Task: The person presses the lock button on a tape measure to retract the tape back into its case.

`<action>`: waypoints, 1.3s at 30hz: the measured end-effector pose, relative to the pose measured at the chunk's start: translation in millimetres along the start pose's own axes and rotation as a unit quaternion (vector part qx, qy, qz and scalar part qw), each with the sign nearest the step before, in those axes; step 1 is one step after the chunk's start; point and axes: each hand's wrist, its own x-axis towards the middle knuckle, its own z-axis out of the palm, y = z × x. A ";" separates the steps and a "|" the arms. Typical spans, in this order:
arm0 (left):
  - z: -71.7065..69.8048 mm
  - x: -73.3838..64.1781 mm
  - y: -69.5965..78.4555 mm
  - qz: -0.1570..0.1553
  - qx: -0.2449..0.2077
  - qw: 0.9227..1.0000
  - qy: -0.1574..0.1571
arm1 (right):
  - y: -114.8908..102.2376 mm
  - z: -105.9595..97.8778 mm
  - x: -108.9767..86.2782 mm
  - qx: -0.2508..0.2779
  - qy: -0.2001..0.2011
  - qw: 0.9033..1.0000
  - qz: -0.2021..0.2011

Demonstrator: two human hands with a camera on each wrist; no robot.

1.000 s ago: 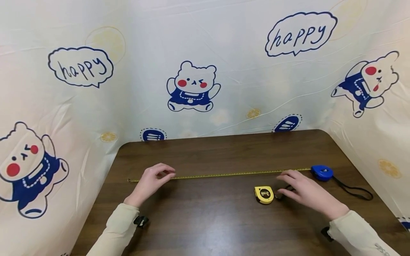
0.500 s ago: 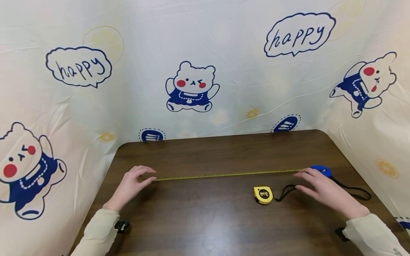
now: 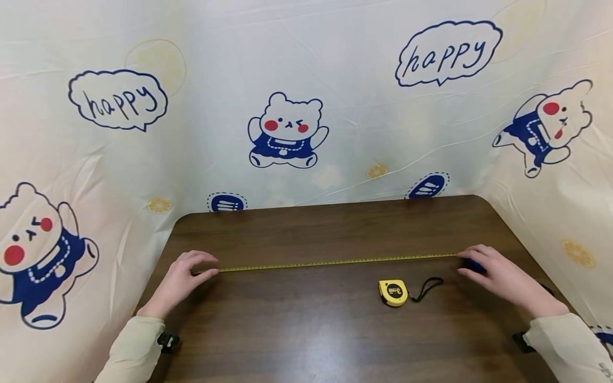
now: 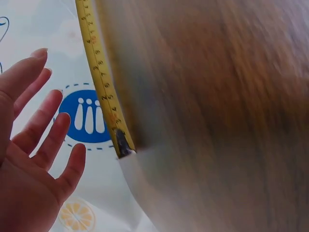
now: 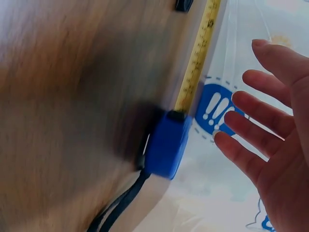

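A blue tape measure (image 5: 166, 147) lies at the right with its yellow blade (image 3: 335, 261) drawn out leftward across the table. In the left wrist view the blade's metal end hook (image 4: 123, 144) shows. My left hand (image 3: 182, 276) hovers by the hook end, fingers spread and apart from the blade. Over the blue case is my right hand (image 3: 503, 276), which hides most of it in the head view; the right wrist view shows the fingers extended, with a gap to the case. A smaller yellow tape measure (image 3: 393, 293) sits between the hands, nearer the right one.
The brown wooden table (image 3: 297, 330) has a printed cloth (image 3: 354, 122) standing behind it and at both sides. A black wrist strap (image 3: 426, 289) trails right from the yellow tape measure. Another dark strap (image 5: 118, 205) hangs from the blue case.
Both hands have moved apart: the left one leftward to the hook end, the right one rightward over the blue case. Both tape measures stay in place.
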 end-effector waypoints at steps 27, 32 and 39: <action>-12.5 -4.0 -37.7 -0.024 0.026 0.999 -0.033 | 45.0 13.0 -22.3 0.023 -0.069 0.993 0.096; -13.0 -7.9 -43.8 -0.025 0.036 0.999 -0.032 | 48.9 14.4 -22.5 0.032 -0.075 0.992 0.100; -13.0 -9.7 -47.5 -0.042 0.051 0.997 -0.049 | 49.2 12.7 -17.3 0.042 -0.086 0.990 0.102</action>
